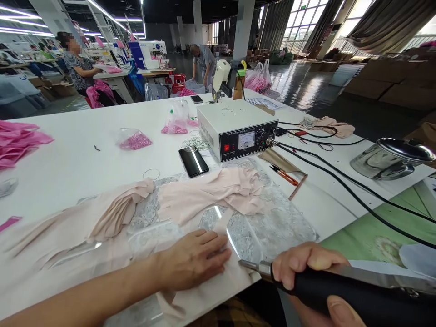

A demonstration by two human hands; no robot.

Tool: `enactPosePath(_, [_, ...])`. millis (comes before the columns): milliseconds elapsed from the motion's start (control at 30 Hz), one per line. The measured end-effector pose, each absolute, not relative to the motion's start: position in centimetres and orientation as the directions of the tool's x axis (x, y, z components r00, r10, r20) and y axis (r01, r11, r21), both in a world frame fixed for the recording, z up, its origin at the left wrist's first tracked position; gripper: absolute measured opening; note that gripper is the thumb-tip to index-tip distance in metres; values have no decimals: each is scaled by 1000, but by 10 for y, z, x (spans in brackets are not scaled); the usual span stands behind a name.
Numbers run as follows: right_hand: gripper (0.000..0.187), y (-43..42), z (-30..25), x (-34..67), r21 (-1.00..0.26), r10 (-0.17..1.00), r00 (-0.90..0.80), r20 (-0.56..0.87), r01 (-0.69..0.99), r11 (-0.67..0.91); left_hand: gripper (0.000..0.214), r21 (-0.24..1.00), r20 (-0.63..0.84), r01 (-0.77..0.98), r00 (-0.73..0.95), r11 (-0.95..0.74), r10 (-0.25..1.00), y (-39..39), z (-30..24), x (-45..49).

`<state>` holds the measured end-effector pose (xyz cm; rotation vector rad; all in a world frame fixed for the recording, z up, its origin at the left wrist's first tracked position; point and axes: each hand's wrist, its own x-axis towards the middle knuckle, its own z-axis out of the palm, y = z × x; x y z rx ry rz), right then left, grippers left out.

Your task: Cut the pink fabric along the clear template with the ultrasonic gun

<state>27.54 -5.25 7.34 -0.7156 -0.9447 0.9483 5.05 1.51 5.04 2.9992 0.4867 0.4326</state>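
A heap of pink cloth (20, 138) lies at the far left of the white counter (75, 163). Near the front edge, pale fabric (207, 193) spreads in folds over a clear sheet (275, 222). The left hand (194, 259) lies flat on a strip of this fabric, palm down, fingers loosely spread and closed on nothing. Behind it are a bag of pink beads (133, 140) and a dark phone (193, 161), face up, just beside the sheet's far edge. Right of the phone stands a white control box (238, 129) with a dial and knobs on its front. Black cables (340, 186) run from it across the counter to the right. Orange snips (284, 175) lie just right of the sheet. The right hand (306, 268) has a full grip round the black handle of a tool (340, 295) at the counter's near edge. Its metal tip (254, 266) points left, close to the left fingertips and just at the fabric's edge. A steel lid (391, 159) rests at the far right. People work at other benches behind.
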Motion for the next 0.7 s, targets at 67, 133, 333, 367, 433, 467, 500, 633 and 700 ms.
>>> enactPosePath(67, [17, -46, 74, 272, -813, 873, 292, 390, -336, 476, 23, 121, 271, 298, 908, -947, 320, 15, 50, 51])
enactPosePath(133, [17, -40, 75, 269, -795, 859, 303, 414, -339, 503, 23, 122, 270, 296, 909, -947, 319, 15, 51, 51])
enactPosePath(333, [16, -29, 73, 262, -786, 859, 279, 429, -354, 507, 22, 125, 272, 291, 909, -948, 315, 15, 51, 51])
enactPosePath(367, [16, -29, 72, 262, -784, 859, 278, 431, -357, 508, 22, 131, 276, 291, 907, -948, 317, 15, 51, 51])
enactPosePath(433, [17, -28, 70, 261, -782, 857, 274, 437, -355, 513, 22, 142, 285, 287, 905, -947, 317, 15, 50, 51])
enactPosePath(467, [16, -28, 69, 261, -780, 854, 269, 445, -352, 517, 22, 144, 287, 286, 904, -947, 316, 15, 49, 51])
enactPosePath(500, [16, -27, 68, 261, -778, 852, 262, 453, -349, 522, 22, 145, 289, 287, 903, -947, 318, 15, 49, 51])
enactPosePath(633, [14, -26, 68, 263, -791, 855, 221, 470, -323, 519, 23, 137, 310, 294, 894, -946, 323, 14, 47, 49])
enactPosePath(700, [13, -28, 69, 264, -808, 863, 202, 464, -304, 506, 24, 134, 315, 304, 889, -943, 331, 13, 48, 49])
